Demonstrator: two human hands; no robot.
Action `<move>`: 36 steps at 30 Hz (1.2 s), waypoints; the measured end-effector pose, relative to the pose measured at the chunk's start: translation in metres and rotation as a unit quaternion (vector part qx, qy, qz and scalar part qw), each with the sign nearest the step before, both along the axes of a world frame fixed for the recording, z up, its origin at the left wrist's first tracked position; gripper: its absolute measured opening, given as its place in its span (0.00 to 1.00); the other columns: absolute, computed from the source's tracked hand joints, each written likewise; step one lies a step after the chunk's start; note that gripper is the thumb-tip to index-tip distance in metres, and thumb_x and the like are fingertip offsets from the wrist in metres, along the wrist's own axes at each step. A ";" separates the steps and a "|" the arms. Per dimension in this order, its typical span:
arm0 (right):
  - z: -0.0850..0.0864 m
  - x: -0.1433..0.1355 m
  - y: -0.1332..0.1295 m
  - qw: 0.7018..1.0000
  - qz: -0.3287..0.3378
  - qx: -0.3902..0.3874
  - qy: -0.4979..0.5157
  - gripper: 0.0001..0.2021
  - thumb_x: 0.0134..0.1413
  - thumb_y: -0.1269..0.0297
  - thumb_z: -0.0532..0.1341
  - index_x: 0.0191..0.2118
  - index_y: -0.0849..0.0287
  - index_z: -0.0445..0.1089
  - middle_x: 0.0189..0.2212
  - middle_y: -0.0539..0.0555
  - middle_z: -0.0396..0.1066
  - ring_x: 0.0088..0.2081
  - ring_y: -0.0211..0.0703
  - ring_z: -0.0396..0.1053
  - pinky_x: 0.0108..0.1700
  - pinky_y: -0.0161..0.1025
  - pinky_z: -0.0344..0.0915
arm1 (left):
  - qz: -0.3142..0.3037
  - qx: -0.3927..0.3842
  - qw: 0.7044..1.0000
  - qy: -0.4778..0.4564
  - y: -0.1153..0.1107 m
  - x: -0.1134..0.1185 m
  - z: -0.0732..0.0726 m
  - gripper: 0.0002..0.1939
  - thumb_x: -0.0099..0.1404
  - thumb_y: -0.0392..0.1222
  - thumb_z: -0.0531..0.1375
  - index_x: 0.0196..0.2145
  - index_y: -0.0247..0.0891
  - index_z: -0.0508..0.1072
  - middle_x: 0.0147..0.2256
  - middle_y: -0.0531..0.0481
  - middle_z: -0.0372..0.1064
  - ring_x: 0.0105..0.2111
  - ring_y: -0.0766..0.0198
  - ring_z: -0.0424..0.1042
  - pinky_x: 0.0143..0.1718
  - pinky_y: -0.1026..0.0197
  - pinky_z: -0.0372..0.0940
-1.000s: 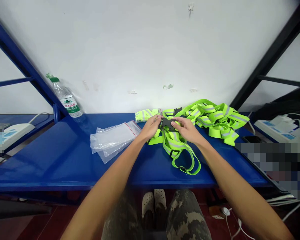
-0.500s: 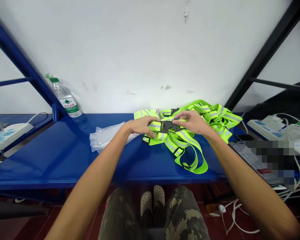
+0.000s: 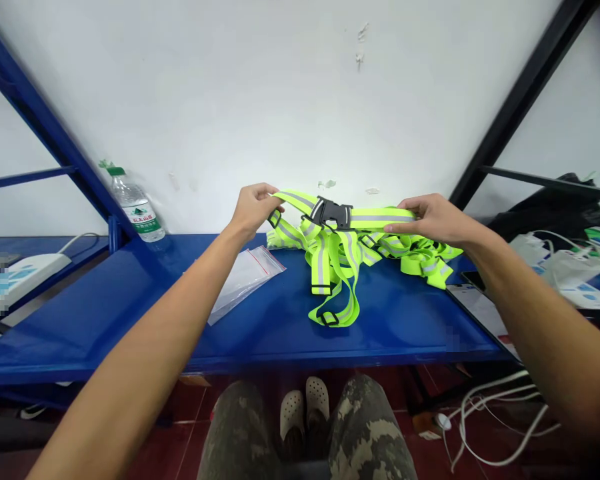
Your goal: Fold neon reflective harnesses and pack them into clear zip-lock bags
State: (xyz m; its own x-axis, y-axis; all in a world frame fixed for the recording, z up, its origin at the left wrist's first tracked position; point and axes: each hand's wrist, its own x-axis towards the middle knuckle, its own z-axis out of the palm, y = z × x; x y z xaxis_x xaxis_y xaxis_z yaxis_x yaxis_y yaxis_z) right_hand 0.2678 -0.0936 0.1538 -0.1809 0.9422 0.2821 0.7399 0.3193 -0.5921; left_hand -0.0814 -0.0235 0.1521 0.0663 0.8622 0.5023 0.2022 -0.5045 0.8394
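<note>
Stretched between my hands is a neon yellow-green reflective strap (image 3: 375,217) with a grey stripe, lifted above the blue table. At its middle sits a black side-release buckle (image 3: 332,213), its two halves joined. My left hand (image 3: 254,208) pinches the strap left of the buckle, close to a small black slider. On the right, my right hand (image 3: 427,217) grips the strap between thumb and fingers. Further lengths of webbing with black sliders hang below the buckle to the tabletop. Behind and to the right lies a tangled pile of similar straps (image 3: 427,257).
Clear plastic zip bags (image 3: 245,277) lie on the blue table (image 3: 130,313), left of the straps. A water bottle (image 3: 137,208) stands at the back left against the wall. Power strips (image 3: 25,280) and cables flank the table. A phone (image 3: 473,281) lies at the right.
Both hands have left the buckle and moved apart along the strap, the left outward and up, the right to the right. Strap and buckle have risen off the table and pulled straighter.
</note>
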 end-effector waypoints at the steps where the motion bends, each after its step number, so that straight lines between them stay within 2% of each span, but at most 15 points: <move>1: 0.000 -0.002 0.001 1.000 0.000 0.017 0.006 0.20 0.40 0.45 0.72 0.32 0.59 0.76 0.28 0.55 0.73 0.29 0.45 0.68 0.28 0.41 0.62 | -0.002 -0.003 0.999 -0.033 -0.001 0.010 0.005 0.07 0.51 0.41 0.61 0.27 0.34 0.71 0.21 0.52 0.65 0.24 0.65 0.68 0.26 0.64 0.61; 3: -0.003 -0.015 0.004 0.997 0.024 0.060 0.031 0.21 0.39 0.48 0.72 0.38 0.57 0.78 0.41 0.59 0.75 0.42 0.53 0.72 0.38 0.46 0.69 | -0.002 0.001 0.998 -0.062 -0.003 0.033 0.014 0.06 0.54 0.41 0.59 0.24 0.35 0.67 0.21 0.54 0.62 0.24 0.66 0.67 0.27 0.64 0.62; 5: -0.008 -0.039 0.006 0.990 0.073 0.084 0.087 0.26 0.42 0.50 0.72 0.48 0.54 0.76 0.53 0.59 0.70 0.54 0.57 0.67 0.50 0.51 0.68 | 0.000 0.025 0.999 -0.035 -0.006 0.058 0.022 0.08 0.57 0.40 0.58 0.22 0.35 0.66 0.20 0.55 0.59 0.24 0.68 0.65 0.29 0.64 0.62; 7: -0.014 -0.064 0.009 0.975 0.148 0.043 0.160 0.30 0.44 0.50 0.71 0.54 0.54 0.72 0.54 0.58 0.71 0.54 0.55 0.68 0.52 0.52 0.68 | -0.012 0.074 0.997 0.030 -0.010 0.077 0.029 0.09 0.57 0.41 0.59 0.23 0.34 0.68 0.22 0.54 0.61 0.28 0.67 0.65 0.32 0.63 0.62; 9: -0.019 -0.082 0.011 0.960 0.180 -0.006 0.215 0.29 0.42 0.50 0.71 0.50 0.58 0.73 0.45 0.58 0.76 0.46 0.52 0.73 0.46 0.49 0.71 | -0.026 0.120 0.988 0.099 -0.012 0.083 0.035 0.07 0.56 0.40 0.61 0.24 0.34 0.70 0.24 0.53 0.63 0.32 0.64 0.66 0.36 0.62 0.61; 11: -0.020 -0.084 0.014 0.967 0.162 -0.040 0.192 0.25 0.40 0.49 0.72 0.42 0.61 0.76 0.33 0.55 0.77 0.34 0.47 0.73 0.35 0.43 0.70 | -0.026 0.147 0.977 0.155 -0.010 0.076 0.041 0.03 0.52 0.37 0.62 0.25 0.34 0.72 0.25 0.52 0.65 0.35 0.61 0.67 0.40 0.60 0.61; 13: -0.016 -0.073 0.018 0.985 0.127 -0.045 0.105 0.21 0.39 0.48 0.71 0.34 0.61 0.77 0.24 0.51 0.73 0.26 0.41 0.68 0.27 0.38 0.64 | -0.012 0.155 0.969 0.193 -0.005 0.059 0.044 0.03 0.49 0.34 0.62 0.26 0.34 0.73 0.26 0.51 0.65 0.40 0.57 0.67 0.43 0.58 0.60; 16: -0.007 -0.047 0.024 0.995 0.101 -0.022 -0.014 0.19 0.41 0.46 0.70 0.30 0.59 0.78 0.20 0.47 0.69 0.21 0.37 0.62 0.24 0.36 0.56 | -0.014 0.133 0.962 0.238 0.003 0.030 0.045 0.06 0.45 0.33 0.65 0.24 0.36 0.73 0.26 0.51 0.64 0.43 0.54 0.67 0.43 0.59 0.60; 19: 0.001 -0.024 0.033 0.994 0.071 0.016 -0.086 0.17 0.44 0.48 0.69 0.33 0.58 0.79 0.20 0.48 0.70 0.20 0.38 0.63 0.24 0.37 0.56 | -0.093 0.057 0.950 0.291 0.004 0.012 0.042 0.08 0.42 0.35 0.69 0.23 0.37 0.75 0.23 0.52 0.64 0.36 0.56 0.69 0.37 0.60 0.61; 21: 0.003 -0.012 0.040 0.988 0.026 0.072 -0.136 0.15 0.46 0.50 0.68 0.33 0.57 0.78 0.21 0.51 0.71 0.22 0.41 0.64 0.26 0.39 0.57 | -0.132 -0.006 0.955 0.265 0.001 0.006 0.043 0.08 0.42 0.34 0.71 0.24 0.36 0.77 0.21 0.51 0.64 0.32 0.57 0.70 0.34 0.59 0.61; 24: 0.003 0.001 0.046 0.970 -0.036 0.144 -0.191 0.14 0.50 0.51 0.66 0.34 0.58 0.78 0.22 0.55 0.72 0.26 0.46 0.67 0.30 0.41 0.60 | -0.145 -0.072 0.965 0.205 -0.005 -0.001 0.048 0.09 0.44 0.34 0.71 0.27 0.33 0.80 0.20 0.49 0.64 0.29 0.57 0.71 0.33 0.57 0.61; 27: 0.005 0.003 0.043 0.963 -0.061 0.168 -0.203 0.15 0.52 0.51 0.64 0.35 0.59 0.78 0.25 0.58 0.73 0.31 0.51 0.69 0.35 0.44 0.61 | -0.167 -0.092 0.941 0.281 -0.010 -0.001 0.053 0.11 0.47 0.40 0.71 0.30 0.34 0.81 0.20 0.49 0.66 0.26 0.59 0.71 0.32 0.56 0.62; 29: 0.009 -0.006 0.036 0.966 -0.044 0.172 -0.189 0.16 0.54 0.50 0.63 0.36 0.58 0.77 0.28 0.59 0.74 0.33 0.52 0.70 0.36 0.45 0.61 | -0.163 -0.075 0.929 0.323 -0.015 0.008 0.051 0.16 0.49 0.45 0.71 0.35 0.35 0.80 0.24 0.47 0.70 0.27 0.59 0.72 0.33 0.57 0.63; 33: 0.021 -0.043 0.017 0.971 0.022 0.187 -0.147 0.17 0.56 0.49 0.59 0.40 0.58 0.75 0.34 0.58 0.76 0.36 0.52 0.71 0.38 0.45 0.62 | -0.147 0.023 0.944 0.295 -0.022 0.050 0.032 0.30 0.53 0.53 0.67 0.52 0.36 0.73 0.42 0.42 0.74 0.38 0.58 0.73 0.39 0.58 0.65; 36: 0.027 -0.059 0.010 0.971 0.039 0.190 -0.137 0.18 0.54 0.49 0.61 0.42 0.57 0.75 0.37 0.58 0.76 0.38 0.53 0.72 0.40 0.45 0.63 | -0.161 0.109 0.936 0.292 -0.021 0.077 0.019 0.23 0.57 0.52 0.64 0.46 0.34 0.76 0.38 0.46 0.74 0.36 0.60 0.70 0.39 0.60 0.63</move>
State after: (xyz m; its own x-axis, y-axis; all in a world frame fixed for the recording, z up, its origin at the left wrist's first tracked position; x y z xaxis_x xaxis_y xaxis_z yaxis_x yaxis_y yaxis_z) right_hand 0.2084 -0.0837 0.1803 -0.3654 0.7598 0.5377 0.8180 0.5378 -0.2041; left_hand -0.0040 -0.0443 0.1716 0.6237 0.6309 0.4614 0.4020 -0.7652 0.5029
